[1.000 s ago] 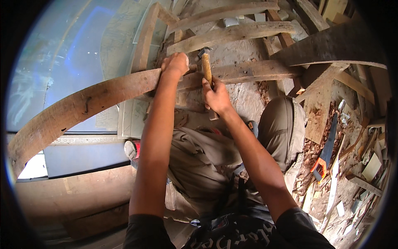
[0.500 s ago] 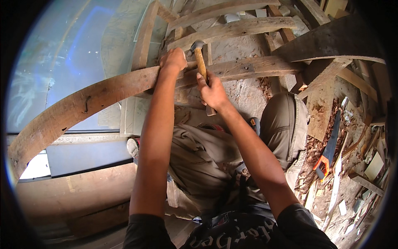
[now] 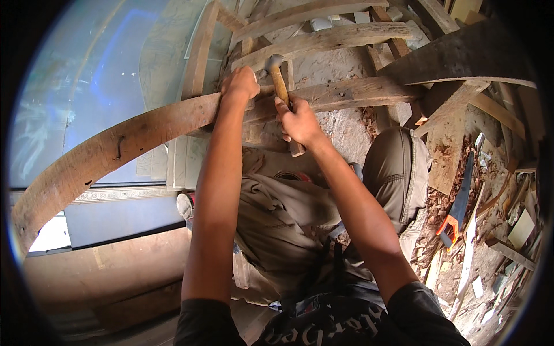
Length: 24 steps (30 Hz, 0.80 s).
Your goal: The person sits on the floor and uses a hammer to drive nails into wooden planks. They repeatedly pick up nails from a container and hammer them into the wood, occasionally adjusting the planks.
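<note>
My right hand (image 3: pixel 300 121) is wrapped round the wooden handle of a hammer (image 3: pixel 281 85), whose dark metal head points away from me. Close to the hammer head, on its left, my left hand (image 3: pixel 240 85) is closed, knuckles up, over the wood. Whatever its fingers hold is hidden. From under that hand a long curved plank (image 3: pixel 133 131) sweeps down to the left, with a bent dark piece of metal (image 3: pixel 120 147) sticking to its face. A weathered wooden beam (image 3: pixel 352 94) runs off to the right from beside both hands.
More curved timbers (image 3: pixel 329 38) of the frame lie beyond my hands. A handsaw (image 3: pixel 460 202) with an orange and black handle rests among shavings and offcuts on the right. A large bluish sheet (image 3: pixel 86 86) stands at the left. My bent knee (image 3: pixel 395 167) is near the beam.
The hammer has tilted slightly, its handle end shifting a little to the right and its head slightly left. My left hand and the plank stay almost where they were.
</note>
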Each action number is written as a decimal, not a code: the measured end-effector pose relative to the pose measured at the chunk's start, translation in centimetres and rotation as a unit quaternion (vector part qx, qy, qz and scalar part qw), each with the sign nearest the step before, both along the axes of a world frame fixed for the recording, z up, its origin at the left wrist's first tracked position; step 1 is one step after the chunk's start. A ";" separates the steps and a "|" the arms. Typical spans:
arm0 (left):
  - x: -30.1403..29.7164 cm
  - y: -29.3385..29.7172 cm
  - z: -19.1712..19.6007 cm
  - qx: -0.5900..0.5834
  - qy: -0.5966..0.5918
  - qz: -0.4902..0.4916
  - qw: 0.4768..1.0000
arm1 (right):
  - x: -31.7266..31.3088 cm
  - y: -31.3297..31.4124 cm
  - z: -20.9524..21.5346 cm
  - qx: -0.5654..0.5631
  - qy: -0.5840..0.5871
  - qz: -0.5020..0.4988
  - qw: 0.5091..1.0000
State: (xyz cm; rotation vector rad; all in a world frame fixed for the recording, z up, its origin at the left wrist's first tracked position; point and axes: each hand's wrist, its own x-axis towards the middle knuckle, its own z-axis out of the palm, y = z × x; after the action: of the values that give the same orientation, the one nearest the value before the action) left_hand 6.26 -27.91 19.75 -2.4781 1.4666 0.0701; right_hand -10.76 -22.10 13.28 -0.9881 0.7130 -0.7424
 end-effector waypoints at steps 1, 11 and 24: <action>0.0 0.0 0.0 -0.005 -0.002 -0.001 1.000 | 0.1 0.0 -0.2 -0.012 0.004 -0.004 1.000; -0.6 0.4 0.3 -0.002 0.003 0.009 1.000 | -0.7 -1.2 0.0 -0.004 0.010 0.031 0.999; -0.4 0.6 0.2 -0.015 -0.016 -0.014 1.000 | -0.4 -1.4 -0.7 -0.102 0.084 0.015 0.991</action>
State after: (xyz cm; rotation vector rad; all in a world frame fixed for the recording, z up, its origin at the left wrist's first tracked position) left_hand 5.84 -27.27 19.95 -2.4700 1.4996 0.0026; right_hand -11.17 -23.48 12.61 -1.2567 0.7773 -0.7209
